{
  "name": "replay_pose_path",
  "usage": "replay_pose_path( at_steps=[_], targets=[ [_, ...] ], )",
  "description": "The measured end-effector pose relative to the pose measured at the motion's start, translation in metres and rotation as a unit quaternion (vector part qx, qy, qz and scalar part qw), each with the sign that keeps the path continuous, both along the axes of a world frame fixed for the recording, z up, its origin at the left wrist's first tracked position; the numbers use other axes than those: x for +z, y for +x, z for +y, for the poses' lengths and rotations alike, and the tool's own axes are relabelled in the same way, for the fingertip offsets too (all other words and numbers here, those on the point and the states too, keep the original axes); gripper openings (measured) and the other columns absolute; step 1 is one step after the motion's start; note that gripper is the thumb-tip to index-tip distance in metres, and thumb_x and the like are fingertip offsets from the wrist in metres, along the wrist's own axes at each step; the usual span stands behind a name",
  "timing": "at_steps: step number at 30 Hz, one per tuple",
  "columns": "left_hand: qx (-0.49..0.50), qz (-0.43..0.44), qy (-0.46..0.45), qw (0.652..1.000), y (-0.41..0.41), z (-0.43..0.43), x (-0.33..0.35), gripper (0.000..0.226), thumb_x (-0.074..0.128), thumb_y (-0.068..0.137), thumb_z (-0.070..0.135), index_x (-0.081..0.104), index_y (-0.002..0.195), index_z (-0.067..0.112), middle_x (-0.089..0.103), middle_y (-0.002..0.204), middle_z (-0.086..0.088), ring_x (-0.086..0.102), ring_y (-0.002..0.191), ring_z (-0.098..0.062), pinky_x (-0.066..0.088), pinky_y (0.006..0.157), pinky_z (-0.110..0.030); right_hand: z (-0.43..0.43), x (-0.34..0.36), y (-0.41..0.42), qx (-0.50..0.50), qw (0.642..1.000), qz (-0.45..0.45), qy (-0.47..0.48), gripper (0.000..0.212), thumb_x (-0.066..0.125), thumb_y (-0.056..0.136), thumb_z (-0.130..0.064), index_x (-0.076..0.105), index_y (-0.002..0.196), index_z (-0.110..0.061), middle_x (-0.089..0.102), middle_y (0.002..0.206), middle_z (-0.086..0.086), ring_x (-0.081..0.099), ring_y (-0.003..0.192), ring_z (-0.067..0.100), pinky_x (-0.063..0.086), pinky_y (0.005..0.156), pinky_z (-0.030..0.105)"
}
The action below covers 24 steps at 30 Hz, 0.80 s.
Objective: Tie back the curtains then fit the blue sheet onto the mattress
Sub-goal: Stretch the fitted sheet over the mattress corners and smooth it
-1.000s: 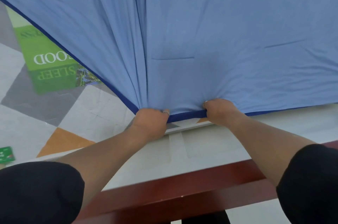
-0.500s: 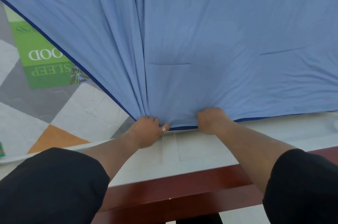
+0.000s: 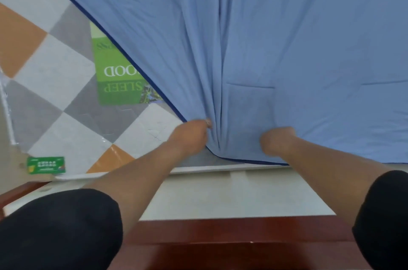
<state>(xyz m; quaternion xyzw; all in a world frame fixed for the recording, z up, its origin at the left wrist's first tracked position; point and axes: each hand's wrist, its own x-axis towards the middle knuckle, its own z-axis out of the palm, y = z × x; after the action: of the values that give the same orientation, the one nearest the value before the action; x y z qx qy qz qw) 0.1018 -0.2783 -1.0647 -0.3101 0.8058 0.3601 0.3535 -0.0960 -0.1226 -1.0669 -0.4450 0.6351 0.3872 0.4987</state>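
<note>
Both hands, left hand (image 3: 189, 135) and right hand (image 3: 277, 140), are fisted on the blue sheet (image 3: 287, 38) near its hem, apparently to draw it over the mattress (image 3: 55, 75) edge.

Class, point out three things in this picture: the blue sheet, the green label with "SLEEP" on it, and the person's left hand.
blue sheet (image 3: 298, 38), head view, on the open cloth.
green label (image 3: 114, 84), head view, on its printed face.
left hand (image 3: 191, 136), head view, on the back of the hand.
</note>
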Motion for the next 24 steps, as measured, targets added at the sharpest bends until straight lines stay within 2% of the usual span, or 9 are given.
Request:
replay_pose_path(
  at_steps=[3, 7, 10, 13, 15, 17, 19, 21, 24],
  targets=[
    [-0.079, 0.056, -0.141, 0.985, 0.026, -0.065, -0.007, 0.046, 0.046, 0.086, 0.001, 0.060, 0.127, 0.018, 0.058, 0.123, -0.006, 0.056, 0.114, -0.031, 0.048, 0.092, -0.040, -0.044, 0.006, 0.033, -0.054, 0.990, -0.028, -0.127, 0.032, 0.043, 0.091, -0.013, 0.065, 0.113, -0.020, 0.066, 0.117, 0.001, 0.063, 0.110, 0.028, 0.050, 0.084, 0.037],
    [-0.195, 0.154, -0.281, 0.927, 0.061, -0.137, -0.033, 0.042, 0.057, 0.079, 0.002, 0.062, 0.119, 0.015, 0.058, 0.120, -0.009, 0.054, 0.111, -0.035, 0.043, 0.090, -0.046, -0.080, 0.008, 0.094, -0.143, 0.958, -0.095, -0.231, 0.005, 0.042, 0.094, -0.022, 0.046, 0.093, -0.019, 0.059, 0.106, 0.006, 0.060, 0.096, 0.032, 0.046, 0.073, 0.036],
    [-0.267, 0.207, -0.322, 0.884, 0.064, -0.172, -0.046, 0.037, 0.060, 0.083, 0.024, 0.061, 0.119, 0.019, 0.056, 0.128, -0.007, 0.049, 0.117, -0.031, 0.039, 0.093, -0.044, -0.085, -0.002, 0.140, -0.173, 0.948, -0.045, -0.262, 0.024, 0.051, 0.090, -0.031, 0.047, 0.110, -0.019, 0.053, 0.115, 0.003, 0.055, 0.106, 0.029, 0.047, 0.074, 0.040],
    [-0.318, 0.229, -0.314, 0.865, 0.059, -0.182, -0.053, 0.035, 0.062, 0.081, 0.030, 0.063, 0.113, 0.017, 0.058, 0.119, -0.006, 0.052, 0.110, -0.032, 0.039, 0.094, -0.044, -0.076, -0.015, 0.168, -0.181, 0.947, 0.042, -0.262, 0.039, 0.050, 0.090, -0.015, 0.042, 0.128, -0.016, 0.049, 0.122, 0.006, 0.050, 0.110, 0.030, 0.044, 0.066, 0.039],
    [-0.349, 0.252, -0.330, 0.840, 0.052, -0.188, -0.055, 0.021, 0.064, 0.081, 0.025, 0.065, 0.101, 0.018, 0.059, 0.103, -0.004, 0.056, 0.097, -0.030, 0.041, 0.084, -0.041, -0.074, -0.023, 0.174, -0.175, 0.935, 0.099, -0.293, 0.037, 0.050, 0.087, -0.007, 0.047, 0.124, -0.012, 0.051, 0.115, 0.008, 0.052, 0.104, 0.032, 0.044, 0.061, 0.039],
    [-0.354, 0.254, -0.341, 0.833, 0.043, -0.194, -0.052, 0.013, 0.057, 0.081, 0.018, 0.067, 0.089, 0.020, 0.057, 0.088, -0.002, 0.056, 0.085, -0.029, 0.042, 0.073, -0.040, -0.071, -0.026, 0.172, -0.147, 0.927, 0.137, -0.315, 0.034, 0.056, 0.079, -0.002, 0.055, 0.112, -0.008, 0.053, 0.104, 0.012, 0.054, 0.092, 0.035, 0.045, 0.056, 0.039],
    [-0.340, 0.267, -0.341, 0.835, 0.041, -0.197, -0.050, 0.019, 0.052, 0.076, 0.012, 0.069, 0.085, 0.016, 0.057, 0.084, -0.003, 0.056, 0.082, -0.029, 0.040, 0.069, -0.039, -0.064, -0.026, 0.169, -0.142, 0.926, 0.159, -0.311, 0.036, 0.059, 0.076, 0.000, 0.055, 0.111, -0.007, 0.053, 0.101, 0.012, 0.053, 0.088, 0.035, 0.038, 0.053, 0.036],
    [-0.336, 0.295, -0.325, 0.833, 0.046, -0.194, -0.054, 0.016, 0.053, 0.070, 0.008, 0.065, 0.080, 0.012, 0.056, 0.081, -0.006, 0.055, 0.078, -0.031, 0.039, 0.066, -0.039, -0.055, -0.025, 0.170, -0.169, 0.927, 0.161, -0.293, 0.040, 0.054, 0.080, 0.001, 0.051, 0.119, -0.008, 0.050, 0.108, 0.011, 0.051, 0.093, 0.034, 0.035, 0.056, 0.037],
    [-0.302, 0.296, -0.283, 0.861, 0.051, -0.188, -0.055, 0.009, 0.056, 0.063, 0.004, 0.057, 0.072, 0.008, 0.057, 0.071, -0.012, 0.055, 0.068, -0.033, 0.040, 0.059, -0.037, -0.048, -0.024, 0.169, -0.191, 0.929, 0.143, -0.282, 0.042, 0.049, 0.085, 0.003, 0.046, 0.125, -0.010, 0.047, 0.116, 0.009, 0.050, 0.099, 0.033, 0.037, 0.062, 0.038]
  ],
)
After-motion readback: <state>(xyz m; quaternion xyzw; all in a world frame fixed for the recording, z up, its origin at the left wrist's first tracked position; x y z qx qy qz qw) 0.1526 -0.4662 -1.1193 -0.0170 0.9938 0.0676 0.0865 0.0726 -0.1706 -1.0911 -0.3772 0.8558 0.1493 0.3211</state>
